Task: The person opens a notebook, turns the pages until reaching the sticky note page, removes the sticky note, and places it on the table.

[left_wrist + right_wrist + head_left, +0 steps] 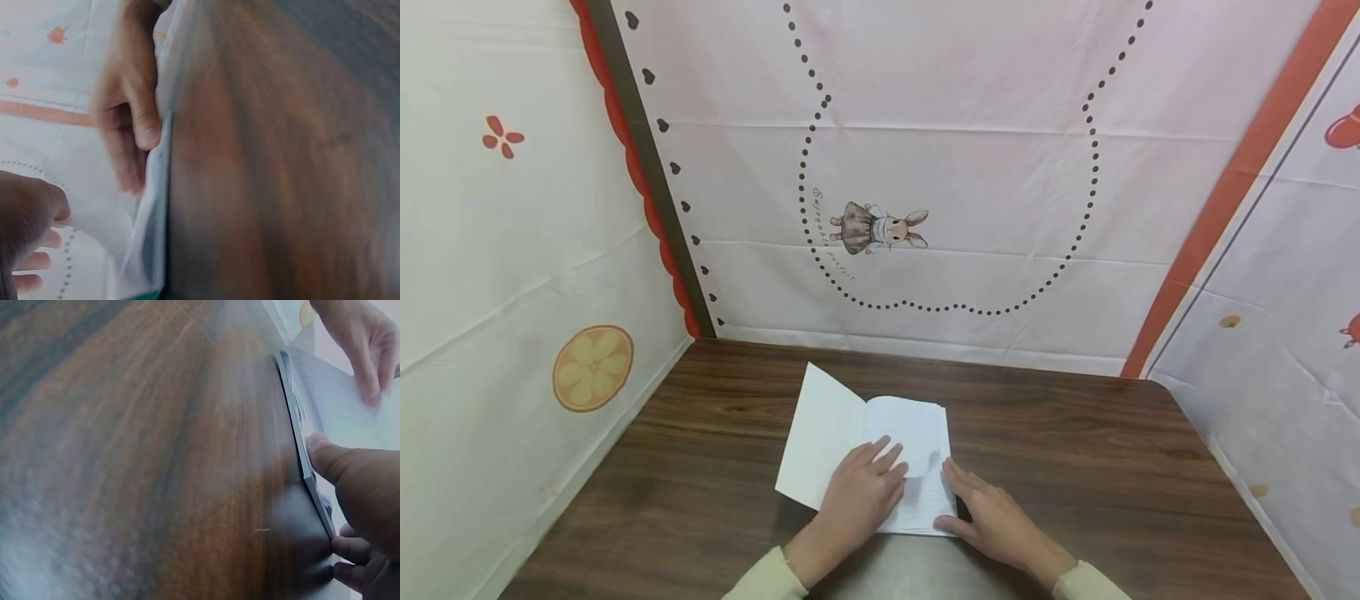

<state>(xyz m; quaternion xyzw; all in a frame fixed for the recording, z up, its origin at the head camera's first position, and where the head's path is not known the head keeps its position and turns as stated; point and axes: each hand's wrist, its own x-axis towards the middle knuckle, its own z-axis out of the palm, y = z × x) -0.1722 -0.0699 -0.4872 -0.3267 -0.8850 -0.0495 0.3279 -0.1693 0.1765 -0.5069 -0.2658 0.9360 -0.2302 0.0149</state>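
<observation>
An open lined notebook [917, 510] lies on the table, its blank white cover [822, 437] spread to the left. My left hand [863, 492] is over the open pages and pinches a lined page [898, 425] between thumb and fingers. That page curves up from the sheets below, as the left wrist view shows. My right hand [996, 521] rests at the notebook's lower right corner, its thumb [322, 447] on the paper and its fingertips against the right side. The stacked page edges [294, 387] show in the right wrist view.
The dark wood-grain table [1075, 450] extends around the notebook. Printed white cloth hangs behind it, with a rabbit figure [876, 228] and dotted lines. More cloth stands at both sides, an orange slice print [593, 368] on the left one.
</observation>
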